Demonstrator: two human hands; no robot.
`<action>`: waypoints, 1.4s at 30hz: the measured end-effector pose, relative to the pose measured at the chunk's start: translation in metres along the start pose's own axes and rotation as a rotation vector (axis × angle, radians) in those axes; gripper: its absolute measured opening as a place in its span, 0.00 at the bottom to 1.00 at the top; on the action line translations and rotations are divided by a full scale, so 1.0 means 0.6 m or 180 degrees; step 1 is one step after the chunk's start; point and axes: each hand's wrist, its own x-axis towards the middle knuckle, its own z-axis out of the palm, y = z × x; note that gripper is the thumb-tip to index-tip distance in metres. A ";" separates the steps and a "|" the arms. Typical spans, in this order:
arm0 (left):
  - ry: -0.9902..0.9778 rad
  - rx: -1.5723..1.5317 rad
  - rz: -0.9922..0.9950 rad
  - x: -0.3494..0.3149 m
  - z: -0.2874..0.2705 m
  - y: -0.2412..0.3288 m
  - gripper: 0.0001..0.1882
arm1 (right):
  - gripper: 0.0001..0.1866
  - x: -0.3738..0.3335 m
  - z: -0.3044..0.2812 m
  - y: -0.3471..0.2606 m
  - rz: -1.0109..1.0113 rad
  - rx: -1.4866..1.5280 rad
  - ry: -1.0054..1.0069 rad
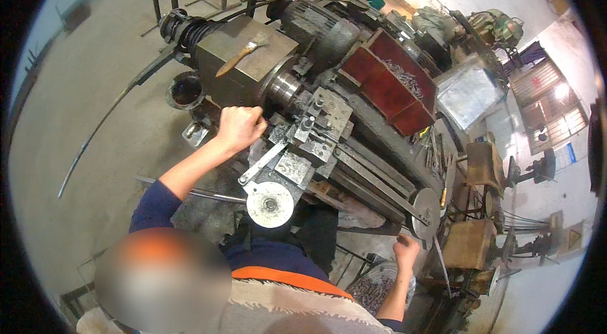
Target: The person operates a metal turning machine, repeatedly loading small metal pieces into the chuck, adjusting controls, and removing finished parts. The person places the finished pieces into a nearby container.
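Observation:
A small lathe lies in front of me. My left hand (242, 127) is closed in a fist beside its spindle chuck (284, 89), close to the tool slide (310, 138); what its fingers hold, if anything, is hidden. A flat lever (264, 162) and a pale round handwheel (270, 204) sit nearer to me. At the right my right hand (406, 250) is also closed, just below a grey disc-shaped wheel (425, 214) at the end of the long slide rods. Its contents do not show. Under my right forearm is a pile of small metal pieces (373, 286).
A wood-handled paintbrush (238, 60) lies on the headstock cover (221, 40). Behind the slide stands a dark red box (386, 97) of small metal parts. A thin rod (95, 132) sticks out to the left. More machines (471, 242) stand at the right.

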 end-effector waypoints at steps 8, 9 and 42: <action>-0.2052 0.0841 -0.0135 -0.081 -0.147 -0.068 0.16 | 0.21 0.029 -0.022 -0.103 -0.0394 -0.0395 -0.0025; -0.2002 0.0602 -0.0395 -0.072 -0.165 -0.063 0.18 | 0.20 0.037 -0.029 -0.146 -0.0504 -0.0486 -0.0076; 0.0351 -0.6832 0.5062 0.127 -0.254 0.517 0.34 | 0.26 -0.031 -0.143 -0.747 -0.7415 0.6545 -0.4805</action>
